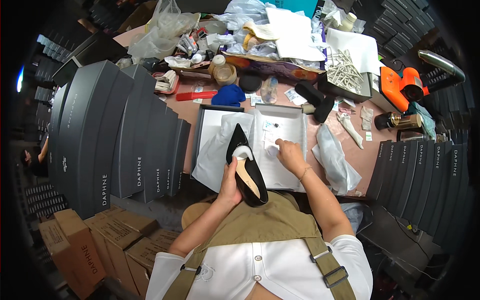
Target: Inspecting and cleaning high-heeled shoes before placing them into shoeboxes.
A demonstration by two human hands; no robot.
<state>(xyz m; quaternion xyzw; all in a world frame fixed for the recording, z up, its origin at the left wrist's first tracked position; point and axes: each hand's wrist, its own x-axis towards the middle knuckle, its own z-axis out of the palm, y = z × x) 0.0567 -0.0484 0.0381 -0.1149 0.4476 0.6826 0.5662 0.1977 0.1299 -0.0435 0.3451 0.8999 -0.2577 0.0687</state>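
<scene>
My left hand [229,186] is closed round the side of a black pointed-toe shoe [250,175] with a beige insole, its toe pointing away from me. White stuffing [243,152] fills the front of the shoe's opening. Over the white inside of a box lid [292,175], my right hand [292,156] has its fingers curled together; whatever they pinch is too small to make out. By its fingertips lie a small clear round piece [272,150] and little white packets [270,136]. White tissue paper [215,157] spreads across the open shoebox [199,131] on the left.
Dark shoeboxes [87,140] stand in rows at left, with more [420,175] at right. A tissue-wrapped bundle [334,160] lies right of the lid. Behind are a blue cloth [229,95], a jar [223,72], a box of white sticks [345,72] and an orange tool [397,87]. Cartons [75,250] sit lower left.
</scene>
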